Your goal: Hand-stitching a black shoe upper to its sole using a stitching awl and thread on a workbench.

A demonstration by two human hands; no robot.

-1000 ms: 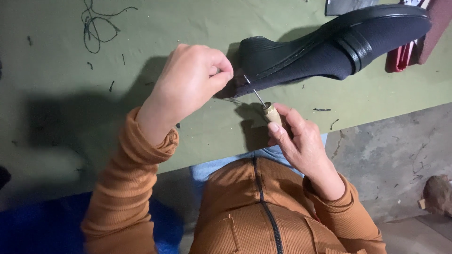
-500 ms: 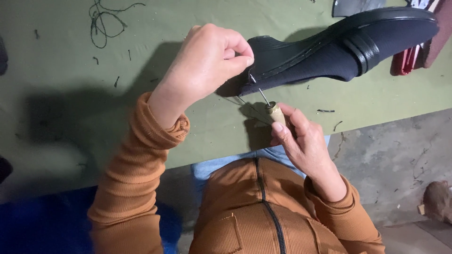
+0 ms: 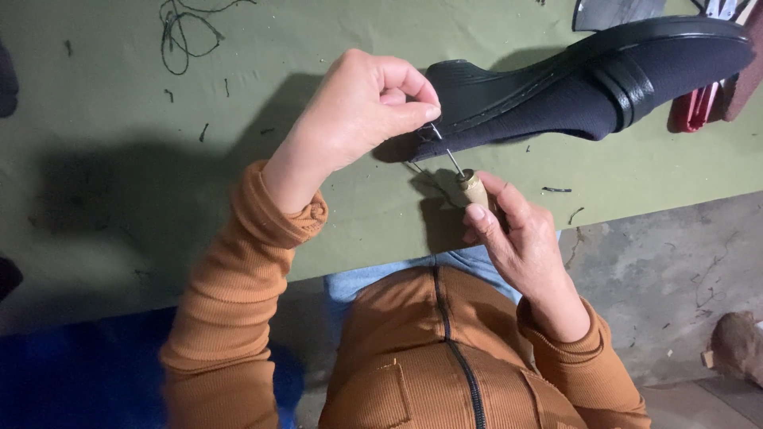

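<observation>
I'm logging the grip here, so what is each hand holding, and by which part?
Right hand holds an awl by its wooden handle. Left hand pinches at the shoe edge beside the awl's needle; thread there can't be told.

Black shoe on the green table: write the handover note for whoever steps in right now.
Left hand: fingers pinched at the heel end of the black shoe, where the awl's metal shaft meets the sole edge; whether it grips thread cannot be told.
Right hand: closed on the wooden-handled awl, point up toward the shoe.
Shoe: lying on its side on the green table, toe to the right.
Done: a line of stitching shows along the sole edge.
Left: the awl is at the heel end, so stitching there looks unfinished.
Loose thread scraps lie at the far left.
</observation>
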